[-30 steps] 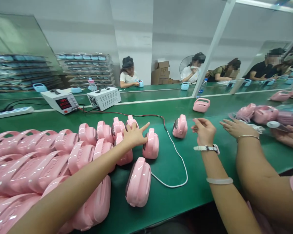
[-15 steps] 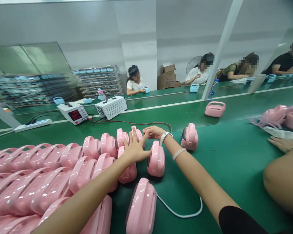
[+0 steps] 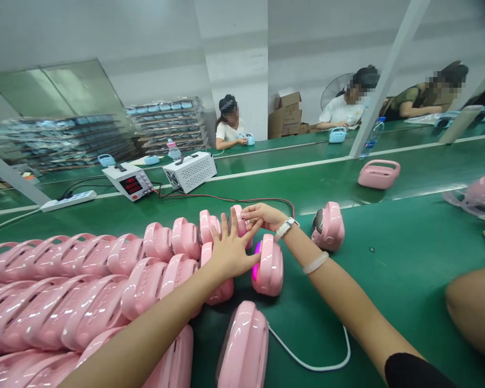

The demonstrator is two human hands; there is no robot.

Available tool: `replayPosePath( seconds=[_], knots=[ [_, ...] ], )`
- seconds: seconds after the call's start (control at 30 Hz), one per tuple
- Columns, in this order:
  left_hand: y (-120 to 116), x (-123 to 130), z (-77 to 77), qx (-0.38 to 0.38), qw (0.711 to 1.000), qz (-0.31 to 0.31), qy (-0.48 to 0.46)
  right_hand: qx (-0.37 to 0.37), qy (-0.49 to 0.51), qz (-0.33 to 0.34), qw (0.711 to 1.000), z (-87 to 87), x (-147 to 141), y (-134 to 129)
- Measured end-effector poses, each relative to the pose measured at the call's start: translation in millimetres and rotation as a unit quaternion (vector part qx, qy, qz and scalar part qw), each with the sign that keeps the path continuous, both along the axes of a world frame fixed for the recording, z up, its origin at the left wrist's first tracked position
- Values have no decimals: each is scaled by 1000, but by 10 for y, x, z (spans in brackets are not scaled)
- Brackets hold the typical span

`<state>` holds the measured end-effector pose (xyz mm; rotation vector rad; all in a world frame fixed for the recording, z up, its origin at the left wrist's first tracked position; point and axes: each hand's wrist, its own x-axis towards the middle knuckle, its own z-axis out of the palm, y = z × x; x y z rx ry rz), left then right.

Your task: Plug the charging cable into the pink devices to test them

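Observation:
My left hand (image 3: 233, 252) has its fingers spread over the right end of the rows of pink devices, its thumb at a pink device with a lit magenta front (image 3: 269, 267). Just beyond, my right hand (image 3: 267, 215) has its fingertips at the back-row pink device (image 3: 238, 222); whether they grip it is partly hidden. A larger-looking pink device (image 3: 244, 347) stands nearest me, with a white cable (image 3: 319, 368) curving beside it. Another pink device (image 3: 330, 226) stands right of my right wrist.
Rows of pink devices (image 3: 92, 307) fill the left. Behind them are a power supply with red digits (image 3: 130, 182) and a white vented box (image 3: 194, 171). A pink device (image 3: 379, 175) lies farther right. A person's arm (image 3: 475, 312) is at the right edge; several people sit across.
The view has shifted, moving most things rightward. The front of the device by my left thumb now glows magenta. My hands remain close together around the same devices.

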<state>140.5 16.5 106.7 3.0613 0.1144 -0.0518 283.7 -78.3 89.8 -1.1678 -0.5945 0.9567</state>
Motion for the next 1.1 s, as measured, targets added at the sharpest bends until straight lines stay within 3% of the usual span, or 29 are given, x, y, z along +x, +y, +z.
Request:
replayPosePath(
  seconds=[0.23, 0.33, 0.5, 0.7, 1.1],
  knots=[
    [-1, 12, -44, -26, 999, -11, 28, -29, -14, -75, 997, 56, -186, -242],
    [-9, 3, -37, -36, 999, -14, 25, -41, -18, -149, 988, 0, -174, -349],
    [30, 94, 20, -182, 981, -33, -55, -57, -13, -275, 960, -215, -179, -530],
    [176, 278, -21, -230, 972, 12, -56, -102, -32, -275, 955, -320, -227, -527],
    [168, 271, 18, -233, 972, 1, -34, -90, -88, -264, 956, -365, -126, -305]
  ],
)
